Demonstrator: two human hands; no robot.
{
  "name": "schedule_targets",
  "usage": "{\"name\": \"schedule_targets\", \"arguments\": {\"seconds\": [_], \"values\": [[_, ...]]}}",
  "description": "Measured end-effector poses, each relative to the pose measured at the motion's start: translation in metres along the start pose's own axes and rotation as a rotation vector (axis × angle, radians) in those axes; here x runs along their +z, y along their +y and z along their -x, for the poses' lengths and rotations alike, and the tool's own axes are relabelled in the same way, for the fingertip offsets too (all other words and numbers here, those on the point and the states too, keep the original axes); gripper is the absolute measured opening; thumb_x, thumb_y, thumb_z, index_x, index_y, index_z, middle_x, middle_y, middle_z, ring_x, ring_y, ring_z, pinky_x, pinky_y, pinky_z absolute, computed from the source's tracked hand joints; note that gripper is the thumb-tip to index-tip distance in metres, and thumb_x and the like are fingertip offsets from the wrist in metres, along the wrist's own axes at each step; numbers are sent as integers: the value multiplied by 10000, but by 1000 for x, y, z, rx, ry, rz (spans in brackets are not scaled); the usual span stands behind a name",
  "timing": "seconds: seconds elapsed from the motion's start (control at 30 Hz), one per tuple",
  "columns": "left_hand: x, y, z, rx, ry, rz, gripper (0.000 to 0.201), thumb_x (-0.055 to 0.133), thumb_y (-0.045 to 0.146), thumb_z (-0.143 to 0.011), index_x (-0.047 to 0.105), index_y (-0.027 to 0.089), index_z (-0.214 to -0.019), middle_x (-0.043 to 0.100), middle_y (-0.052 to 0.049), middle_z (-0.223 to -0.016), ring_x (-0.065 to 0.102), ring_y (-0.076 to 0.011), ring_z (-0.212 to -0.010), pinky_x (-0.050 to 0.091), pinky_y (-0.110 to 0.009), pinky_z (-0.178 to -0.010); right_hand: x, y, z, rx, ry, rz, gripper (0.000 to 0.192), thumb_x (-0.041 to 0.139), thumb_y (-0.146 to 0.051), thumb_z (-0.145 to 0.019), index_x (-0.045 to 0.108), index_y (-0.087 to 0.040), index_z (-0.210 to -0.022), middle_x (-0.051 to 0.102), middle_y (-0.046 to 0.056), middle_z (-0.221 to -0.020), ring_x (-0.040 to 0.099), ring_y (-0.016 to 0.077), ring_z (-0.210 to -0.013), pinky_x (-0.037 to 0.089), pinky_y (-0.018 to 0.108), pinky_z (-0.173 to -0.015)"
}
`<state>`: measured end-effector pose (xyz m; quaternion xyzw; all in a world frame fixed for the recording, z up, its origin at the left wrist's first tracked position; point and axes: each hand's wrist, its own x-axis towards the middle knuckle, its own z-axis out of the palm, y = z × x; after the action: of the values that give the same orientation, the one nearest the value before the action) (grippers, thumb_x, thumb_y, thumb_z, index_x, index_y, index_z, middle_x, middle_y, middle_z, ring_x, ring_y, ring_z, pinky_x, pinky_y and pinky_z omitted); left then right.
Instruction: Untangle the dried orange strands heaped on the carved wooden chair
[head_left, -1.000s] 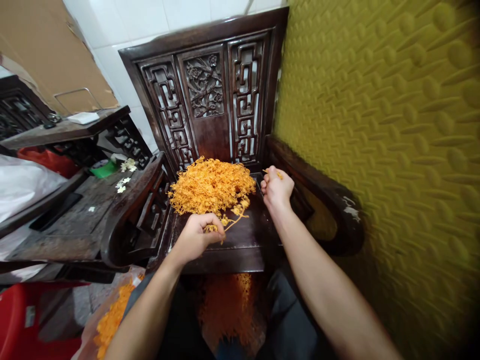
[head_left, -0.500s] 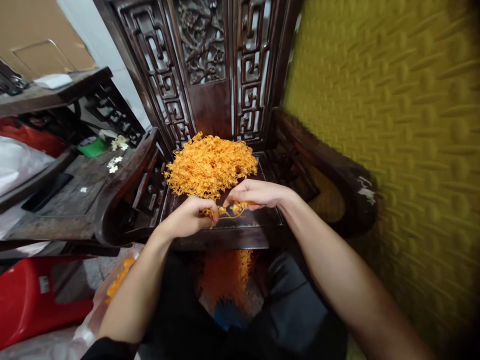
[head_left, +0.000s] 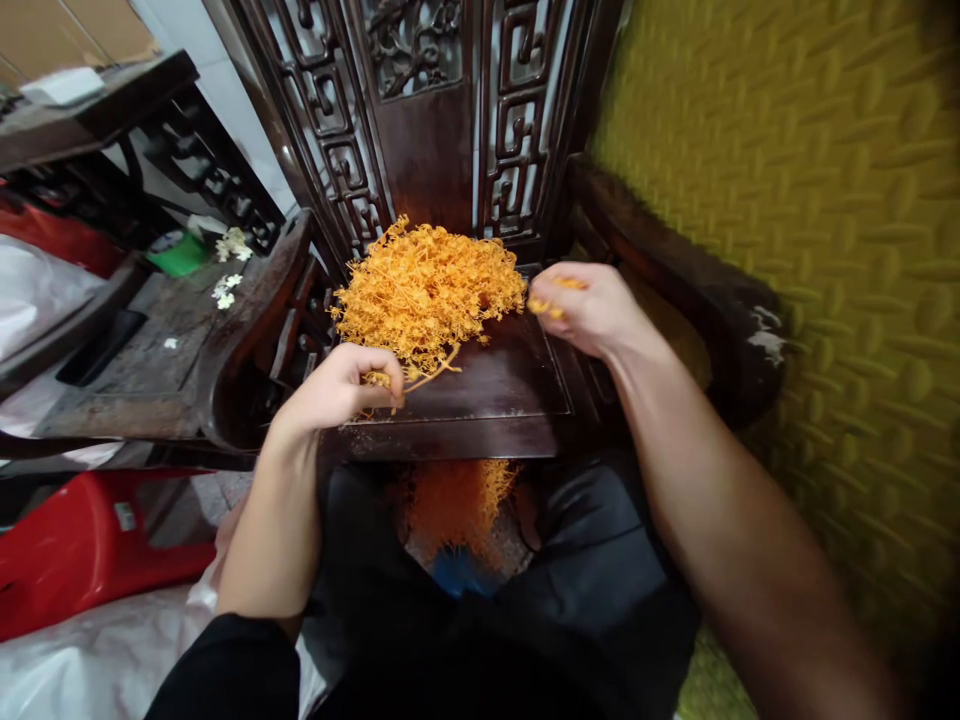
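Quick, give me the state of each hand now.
Left hand: closed, pinching an orange sprig at the pile's edge.
Right hand: closed on a small orange bit.

A carved chair (head_left: 480, 390) of dark wood, its seat polished to a dull gloss. On it lies a heap of wiry orange strands (head_left: 427, 290) — dry, matt, tangled. Beside it, yellow embossed padding (head_left: 787, 200) — bumpy — and a glossy red plastic stool (head_left: 90, 540).

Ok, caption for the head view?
Left hand and right hand pinch sprigs from an orange stringy heap on a dark carved wooden chair.
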<state>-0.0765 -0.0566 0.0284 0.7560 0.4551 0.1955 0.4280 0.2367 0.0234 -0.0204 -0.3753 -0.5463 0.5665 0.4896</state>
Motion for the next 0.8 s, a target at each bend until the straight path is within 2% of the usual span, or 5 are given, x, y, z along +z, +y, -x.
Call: {"name": "schedule_targets", "arguments": {"seconds": [0.07, 0.2, 0.4, 0.63, 0.8], "values": [[-3, -1, 2, -10, 86, -27, 40, 678, 159, -771, 679, 146, -733, 695, -11, -729, 625, -131, -706, 476, -255, -694, -7, -1, 0, -5, 130, -190, 376, 860, -402, -718, 560, -176, -730, 467, -58, -541, 369, 37, -392, 209, 165, -350], [4, -1, -4, 19, 21, -38, 50, 667, 181, -799, 677, 152, -759, 688, -11, -747, 612, -129, -716, 471, -264, -717, 9, 9, 2, 255, 100, -354, 294, 805, -282, -801, 533, -172, -800, 565, -8, -633, 534, 75, -453, 252, 125, -316], [23, -4, -20, 55, 64, 56, 133, 720, 274, -819, 658, 157, -808, 682, -19, -798, 610, -131, -743, 466, -267, -716, 40, 41, -8, 529, 185, -660, 99, 480, -123, -997, 513, -168, -915, 662, 43, -771, 659, 98, -587, 461, 125, -387], [35, -19, -31, 10, 81, 306, 346, 724, 323, -837, 436, 216, -997, 675, -8, -890, 621, -120, -676, 473, -251, -610, 43, 38, -16, 450, 50, -700, 139, 579, -335, -998, 543, -202, -988, 434, -86, -581, 342, 23, -364, 216, 84, -300], [33, -17, -29, 27, -3, 220, 353, 675, 237, -856, 377, 233, -1046, 675, -2, -868, 644, -153, -776, 489, -283, -693, 41, 21, -6, 309, -135, -401, 409, 874, -389, -736, 631, -164, -977, 500, -64, -593, 438, 37, -404, 230, 119, -324]]}}
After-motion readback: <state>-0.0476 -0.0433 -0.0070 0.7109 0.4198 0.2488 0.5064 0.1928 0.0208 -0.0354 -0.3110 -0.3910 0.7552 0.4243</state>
